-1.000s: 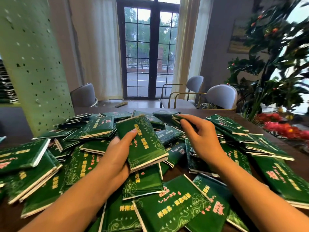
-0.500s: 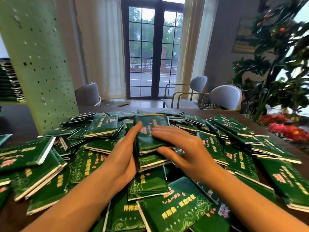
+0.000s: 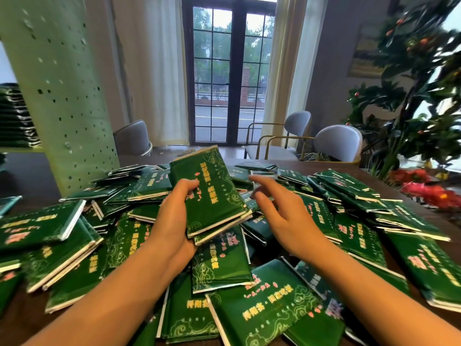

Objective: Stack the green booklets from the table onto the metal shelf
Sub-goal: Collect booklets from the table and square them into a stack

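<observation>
Far left, a stack (image 3: 15, 116) of booklets already up behind the perforated green side of the metal shelf (image 3: 62, 96). Spread over the table (image 3: 331, 167), from edge to edge, a loose heap of green booklets (image 3: 274, 308) not yet shifted. Left of centre, left hand (image 3: 174, 221) clamped on a small bundle (image 3: 212, 196), seemingly two or three thick, thumb across the cover, raised and tilted above the heap. Just right of that, right hand (image 3: 282, 216) apart from the bundle, fingers spread and loosely bent, gripping nothing, hovering over the heap. By the look of it, a gathering step: building a handful before any carry. Next, probably: take another booklet with the free hand, square it onto the bundle, then turn left toward the shelf. Glossy covers, so likely to slide; firm grip needed.
</observation>
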A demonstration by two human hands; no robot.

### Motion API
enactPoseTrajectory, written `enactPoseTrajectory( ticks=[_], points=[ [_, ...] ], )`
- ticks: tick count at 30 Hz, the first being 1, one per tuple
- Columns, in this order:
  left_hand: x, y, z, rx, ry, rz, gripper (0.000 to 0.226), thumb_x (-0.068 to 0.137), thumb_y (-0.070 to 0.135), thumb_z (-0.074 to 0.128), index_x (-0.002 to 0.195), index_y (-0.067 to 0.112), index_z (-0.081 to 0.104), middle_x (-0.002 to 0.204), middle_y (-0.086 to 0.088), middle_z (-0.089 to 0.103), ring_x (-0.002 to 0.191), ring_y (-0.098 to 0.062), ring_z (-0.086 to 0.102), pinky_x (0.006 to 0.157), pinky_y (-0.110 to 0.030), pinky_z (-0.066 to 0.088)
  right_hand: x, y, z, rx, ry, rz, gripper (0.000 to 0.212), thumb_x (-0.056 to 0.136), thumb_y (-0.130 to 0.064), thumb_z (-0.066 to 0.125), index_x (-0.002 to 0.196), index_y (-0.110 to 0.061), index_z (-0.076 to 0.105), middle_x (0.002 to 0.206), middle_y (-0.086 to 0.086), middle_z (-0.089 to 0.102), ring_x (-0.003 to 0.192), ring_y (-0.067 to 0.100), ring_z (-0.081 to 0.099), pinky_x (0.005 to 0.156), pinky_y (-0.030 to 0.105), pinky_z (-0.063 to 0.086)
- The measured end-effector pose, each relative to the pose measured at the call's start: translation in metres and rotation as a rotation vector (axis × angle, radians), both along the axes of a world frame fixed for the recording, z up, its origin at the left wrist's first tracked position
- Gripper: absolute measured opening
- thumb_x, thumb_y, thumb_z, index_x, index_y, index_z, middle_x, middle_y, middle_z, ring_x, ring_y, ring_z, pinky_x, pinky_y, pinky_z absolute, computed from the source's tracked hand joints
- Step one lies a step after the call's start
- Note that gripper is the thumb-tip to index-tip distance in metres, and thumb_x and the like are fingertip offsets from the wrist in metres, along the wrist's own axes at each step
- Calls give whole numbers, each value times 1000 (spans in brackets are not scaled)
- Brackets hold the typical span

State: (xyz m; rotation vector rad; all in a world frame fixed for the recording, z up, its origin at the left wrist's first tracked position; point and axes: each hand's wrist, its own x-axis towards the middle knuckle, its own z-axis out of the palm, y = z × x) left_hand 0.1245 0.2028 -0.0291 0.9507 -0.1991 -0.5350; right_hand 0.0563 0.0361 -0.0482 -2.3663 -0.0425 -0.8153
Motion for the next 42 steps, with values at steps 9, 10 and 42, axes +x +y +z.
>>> enactPoseTrajectory(
  ticks=[9, 10, 42],
  points=[
    [1, -1, 3, -81, -2, 22, 36, 94, 37, 51, 76, 17, 75, 76, -6, 75, 63, -21, 72, 64, -42, 58, 1, 10, -14, -216, 393, -18, 87, 68, -83, 35, 136, -30, 38, 96, -12, 50, 92, 12, 44, 84, 33, 43],
    [2, -1, 3, -78, 3, 29, 30, 94, 36, 52, 84, 17, 73, 79, -7, 75, 64, -21, 72, 65, -42, 58, 1, 12, -15, -237, 404, -28, 90, 66, -84, 36, 137, -30, 37, 99, -9, 52, 94, 14, 45, 86, 34, 43],
    [7, -1, -4, 130, -79, 112, 21, 91, 18, 56, 111, 17, 57, 84, -8, 69, 73, -24, 66, 79, -42, 56, -4, 2, 14, 862, -286, -49, 39, 90, -1, 56, 125, -19, 58, 101, -8, 69, 85, 2, 67, 77, 16, 54]
  ],
)
